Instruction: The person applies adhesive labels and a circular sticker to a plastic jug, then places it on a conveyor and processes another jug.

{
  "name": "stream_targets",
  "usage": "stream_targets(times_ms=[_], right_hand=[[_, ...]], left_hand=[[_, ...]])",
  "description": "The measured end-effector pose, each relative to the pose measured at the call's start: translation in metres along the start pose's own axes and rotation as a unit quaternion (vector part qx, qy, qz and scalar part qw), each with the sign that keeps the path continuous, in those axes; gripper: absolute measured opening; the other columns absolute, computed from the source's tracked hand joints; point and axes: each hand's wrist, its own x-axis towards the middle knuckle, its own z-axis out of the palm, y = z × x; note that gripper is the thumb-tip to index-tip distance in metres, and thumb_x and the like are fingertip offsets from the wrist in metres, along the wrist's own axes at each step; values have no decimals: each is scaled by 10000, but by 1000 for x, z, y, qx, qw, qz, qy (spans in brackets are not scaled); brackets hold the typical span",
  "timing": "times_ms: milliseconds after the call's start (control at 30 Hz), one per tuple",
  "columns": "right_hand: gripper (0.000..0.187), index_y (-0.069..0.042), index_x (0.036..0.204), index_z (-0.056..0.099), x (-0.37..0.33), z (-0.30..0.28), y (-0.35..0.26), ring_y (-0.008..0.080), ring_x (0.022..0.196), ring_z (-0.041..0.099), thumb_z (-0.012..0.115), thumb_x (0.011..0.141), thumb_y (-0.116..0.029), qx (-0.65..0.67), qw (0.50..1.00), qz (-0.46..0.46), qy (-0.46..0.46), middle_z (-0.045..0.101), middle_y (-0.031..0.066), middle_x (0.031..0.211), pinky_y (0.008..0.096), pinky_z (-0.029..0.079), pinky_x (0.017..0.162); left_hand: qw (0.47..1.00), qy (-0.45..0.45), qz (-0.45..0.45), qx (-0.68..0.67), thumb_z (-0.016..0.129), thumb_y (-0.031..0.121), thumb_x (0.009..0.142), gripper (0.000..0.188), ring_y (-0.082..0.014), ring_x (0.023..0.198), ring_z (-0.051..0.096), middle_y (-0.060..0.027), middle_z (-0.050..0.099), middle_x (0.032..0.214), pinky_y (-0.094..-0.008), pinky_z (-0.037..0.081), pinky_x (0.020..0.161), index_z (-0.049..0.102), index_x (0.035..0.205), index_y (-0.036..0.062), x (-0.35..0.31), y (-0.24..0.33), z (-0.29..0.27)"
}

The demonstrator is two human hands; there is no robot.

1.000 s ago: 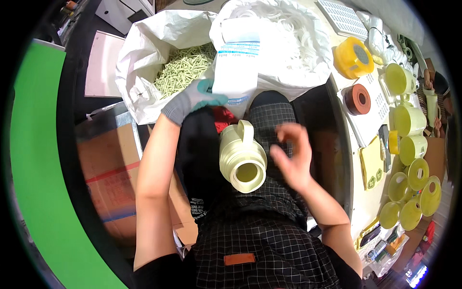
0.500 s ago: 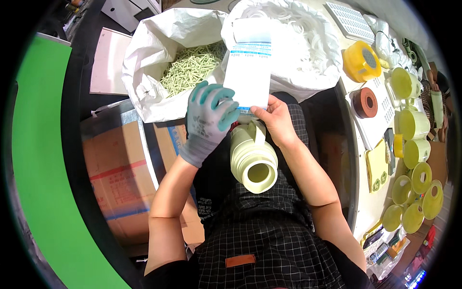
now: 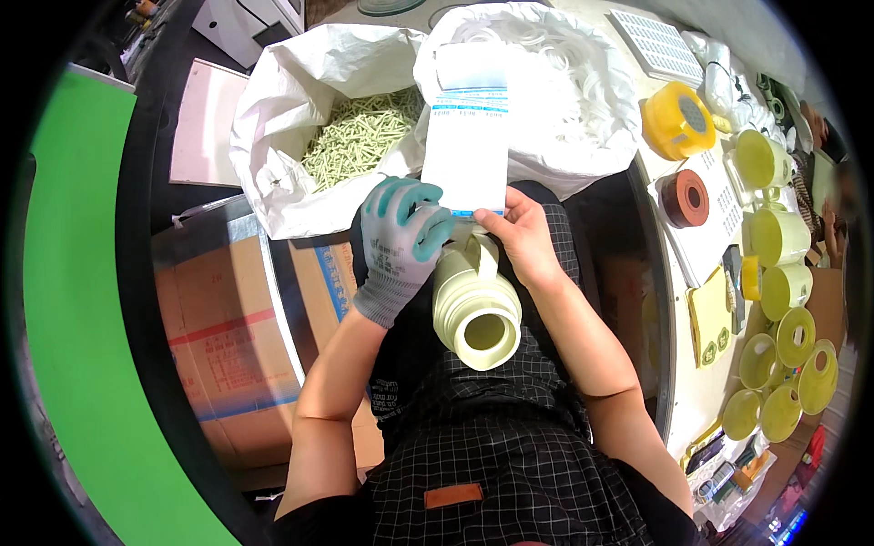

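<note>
A pale green thermos body (image 3: 476, 309) lies across my lap. Its open mouth points toward me and its handle is on top. Just beyond it is a long white sheet (image 3: 466, 159) with blue printed bands, its far part over a bag. My bare right hand (image 3: 525, 238) pinches the sheet's near right corner between thumb and fingers. My left hand (image 3: 403, 238), in a grey glove with teal fingertips, is closed at the near left corner. Its curled fingers hide whatever is between them.
Ahead stand a white sack of pale green strips (image 3: 357, 136) and another of translucent white rings (image 3: 564, 91). On the right-hand table are yellow tape (image 3: 679, 121), a brown roll (image 3: 685, 197) and several yellow-green cups (image 3: 781, 234). Cardboard boxes (image 3: 228, 346) stand at left.
My left hand has shifted slightly right and down, its fingers curling closer together. The sheet's near edge has come slightly toward me. My right hand keeps its pinch.
</note>
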Motion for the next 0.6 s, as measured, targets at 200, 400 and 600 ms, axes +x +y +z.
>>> stream_targets(times_ms=[200, 400, 600], right_hand=[[301, 59, 1276, 652, 6, -4, 5, 111, 982, 711, 644, 979, 8, -39, 998, -51, -9, 763, 108, 1116, 291, 580, 883], [285, 44, 1263, 647, -3, 4, -1, 117, 972, 691, 648, 979, 9, 13, 1000, -6, 2, 741, 99, 1120, 279, 551, 894], [314, -22, 1291, 563, -70, -42, 21, 92, 908, 590, 679, 1002, -57, -158, 974, -107, 123, 653, 66, 1157, 247, 507, 809]], left_hand=[[1000, 9, -13, -11, 806, 155, 769, 210, -306, 1065, 628, -38, 675, 1083, -479, 511, 920, 756, 967, 105, 5, -2, 9], [996, 66, 41, 38, 811, 134, 747, 128, -301, 1007, 646, -31, 684, 1021, -477, 517, 888, 737, 847, 109, -3, 0, 9], [973, 130, -122, -149, 817, 10, 798, 257, -306, 958, 688, -89, 705, 1047, -417, 561, 843, 689, 1010, 79, -70, 37, 17]])
